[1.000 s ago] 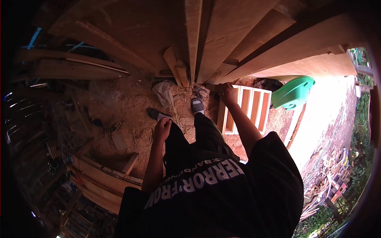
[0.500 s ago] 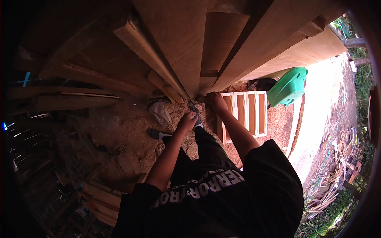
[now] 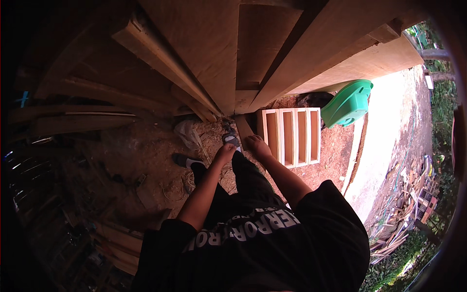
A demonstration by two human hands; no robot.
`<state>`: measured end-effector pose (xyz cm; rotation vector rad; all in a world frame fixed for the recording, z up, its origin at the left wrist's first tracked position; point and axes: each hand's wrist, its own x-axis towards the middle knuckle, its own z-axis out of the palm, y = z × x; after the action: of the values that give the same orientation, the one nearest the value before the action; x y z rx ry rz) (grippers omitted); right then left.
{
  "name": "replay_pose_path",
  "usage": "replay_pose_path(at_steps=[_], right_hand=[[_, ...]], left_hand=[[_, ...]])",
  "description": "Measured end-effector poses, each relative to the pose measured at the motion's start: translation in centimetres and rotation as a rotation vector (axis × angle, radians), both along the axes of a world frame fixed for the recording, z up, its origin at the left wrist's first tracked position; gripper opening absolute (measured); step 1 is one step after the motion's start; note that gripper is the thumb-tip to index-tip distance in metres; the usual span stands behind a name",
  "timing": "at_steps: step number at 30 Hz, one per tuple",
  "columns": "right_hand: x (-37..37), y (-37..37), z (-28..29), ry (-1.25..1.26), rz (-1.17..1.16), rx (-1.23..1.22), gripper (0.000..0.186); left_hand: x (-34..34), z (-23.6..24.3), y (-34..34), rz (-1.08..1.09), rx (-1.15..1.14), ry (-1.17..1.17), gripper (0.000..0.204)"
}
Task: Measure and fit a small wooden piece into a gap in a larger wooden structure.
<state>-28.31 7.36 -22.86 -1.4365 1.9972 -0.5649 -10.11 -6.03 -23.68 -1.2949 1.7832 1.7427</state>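
Observation:
My right hand (image 3: 259, 147) is closed round the near end of a short dark wooden board (image 3: 242, 130), which slants away toward the upright panels. Just to its left, my left hand (image 3: 225, 153) is curled closed above my shoe; whatever its fingers hold, if anything, is hidden. Beside the board on the right stands a pale wooden frame (image 3: 293, 136) with several long open compartments.
Tall wooden panels (image 3: 214, 58) and a long beam (image 3: 168, 63) lean ahead of me. A green plastic tub (image 3: 349, 104) sits beyond the frame. Clear plastic bag (image 3: 187, 134) and wood shavings lie by my feet. Scrap wood (image 3: 411, 204) is heaped outside at right.
My right hand has drawn back toward me and slightly left, and the dark board now shows in its grip. My left hand has come a little nearer to me.

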Motion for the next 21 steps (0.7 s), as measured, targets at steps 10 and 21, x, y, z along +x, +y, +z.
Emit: replay_pose_path(at_steps=[10,21], right_hand=[[-4.5,-3.0,3.1,-0.044,-0.139,0.244,0.04],[-5.0,-2.0,2.2,-0.019,-0.363,-0.055,0.026]], left_hand=[[10.2,-2.2,-0.5,0.237,0.12,-0.187,0.038],[13.5,-0.2,1.1,0.45,0.191,-0.272,0.038]])
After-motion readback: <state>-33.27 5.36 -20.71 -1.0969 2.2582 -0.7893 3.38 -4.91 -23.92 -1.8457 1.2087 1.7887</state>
